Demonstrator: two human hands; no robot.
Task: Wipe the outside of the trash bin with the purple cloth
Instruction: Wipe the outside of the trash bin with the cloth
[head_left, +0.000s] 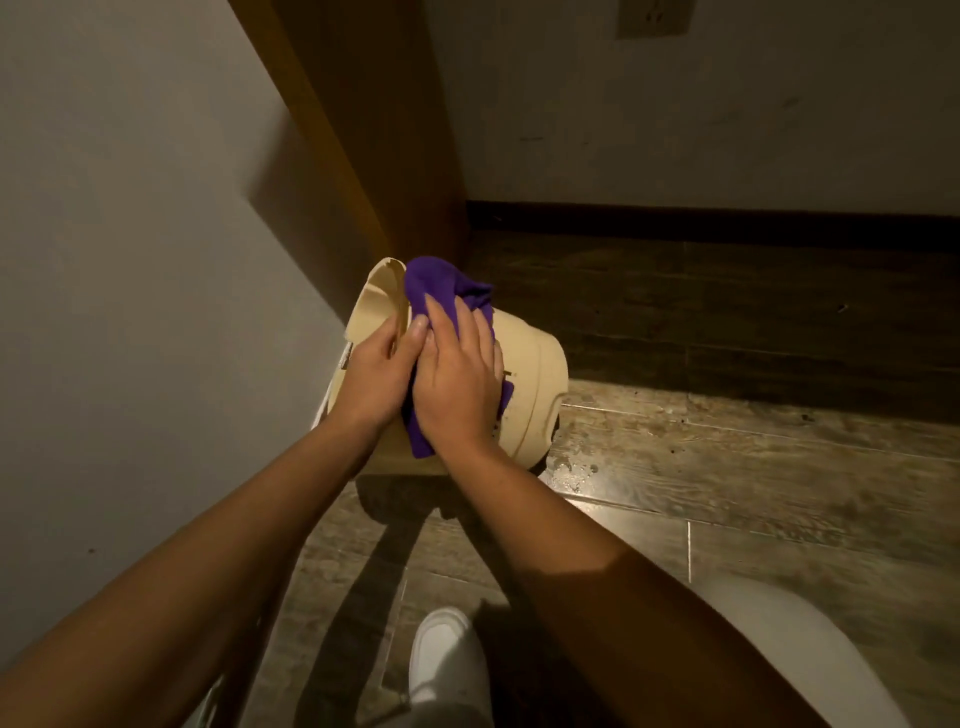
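Note:
A beige plastic trash bin (535, 384) is tipped on its side in the middle of the view, its open rim toward the left wall and its base toward the right. My left hand (376, 374) grips the rim, thumb over the edge. My right hand (460, 376) lies flat on the purple cloth (434, 286) and presses it against the bin's outer wall. Cloth bunches above my fingers and hangs out below my wrist. The bin's underside is hidden by my hands.
A grey wall (130, 260) stands close on the left, beside a wooden door frame (374, 130). Wood-pattern floor tiles (727, 467) stretch right, with dirty specks near the bin. A white rounded fixture (800, 660) sits at bottom right. My white shoe (447, 660) is below.

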